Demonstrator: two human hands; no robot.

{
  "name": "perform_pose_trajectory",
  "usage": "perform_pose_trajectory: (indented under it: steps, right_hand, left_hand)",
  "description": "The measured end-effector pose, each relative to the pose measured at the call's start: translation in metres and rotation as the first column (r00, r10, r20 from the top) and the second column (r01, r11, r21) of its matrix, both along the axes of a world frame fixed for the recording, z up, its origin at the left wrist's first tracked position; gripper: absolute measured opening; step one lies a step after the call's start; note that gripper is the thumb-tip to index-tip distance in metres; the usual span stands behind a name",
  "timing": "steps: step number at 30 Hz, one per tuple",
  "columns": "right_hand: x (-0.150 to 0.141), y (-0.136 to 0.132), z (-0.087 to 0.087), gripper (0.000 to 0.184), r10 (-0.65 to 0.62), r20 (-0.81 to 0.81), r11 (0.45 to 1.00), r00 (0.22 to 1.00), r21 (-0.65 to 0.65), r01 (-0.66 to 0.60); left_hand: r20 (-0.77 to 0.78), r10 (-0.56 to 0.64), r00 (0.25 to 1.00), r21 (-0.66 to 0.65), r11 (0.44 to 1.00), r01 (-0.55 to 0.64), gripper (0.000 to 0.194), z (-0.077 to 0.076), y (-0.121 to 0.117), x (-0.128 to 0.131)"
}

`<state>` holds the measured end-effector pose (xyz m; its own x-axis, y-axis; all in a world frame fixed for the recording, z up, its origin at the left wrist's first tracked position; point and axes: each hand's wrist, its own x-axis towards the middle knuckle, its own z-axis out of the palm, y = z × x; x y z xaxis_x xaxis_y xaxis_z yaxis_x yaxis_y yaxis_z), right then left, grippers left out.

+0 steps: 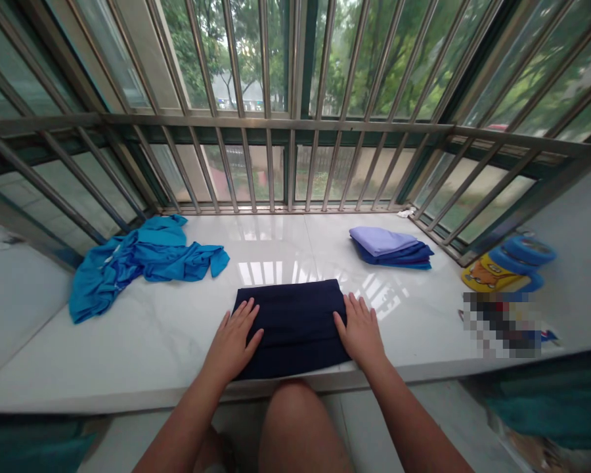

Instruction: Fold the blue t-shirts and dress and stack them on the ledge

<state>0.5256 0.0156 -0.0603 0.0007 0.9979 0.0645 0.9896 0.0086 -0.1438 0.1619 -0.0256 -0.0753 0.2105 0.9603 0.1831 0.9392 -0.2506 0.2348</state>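
Observation:
A dark navy folded garment [295, 328] lies flat on the white windowsill, close to its front edge; what kind of garment it is does not show. On its left edge rests my left hand [236, 341], open, with the fingers lying on the cloth. My right hand [362, 332] is open too, its fingers spread along the garment's right edge and partly on the sill. Neither hand grips anything. Beyond my right hand sits a stack of folded clothes [391, 248], lilac on top and dark blue below. A crumpled bright blue garment [142, 256] lies at the left.
The glossy white sill [177, 341] ends at a front edge above my knee [300, 420]. Metal window bars [290, 123] enclose the far side and both ends. At the right stand a yellow and blue bottle [497, 266] and a pixelated item [505, 325].

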Motion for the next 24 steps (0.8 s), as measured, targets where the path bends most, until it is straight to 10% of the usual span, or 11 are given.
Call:
perform_pose_trajectory:
  steps: [24]
  right_hand:
    - [-0.011, -0.003, 0.015, 0.07, -0.052, -0.025, 0.998, 0.998, -0.048, 0.051]
  left_hand:
    - [0.001, 0.056, 0.998, -0.025, 0.998, -0.056, 0.058, 0.02, -0.001, 0.012]
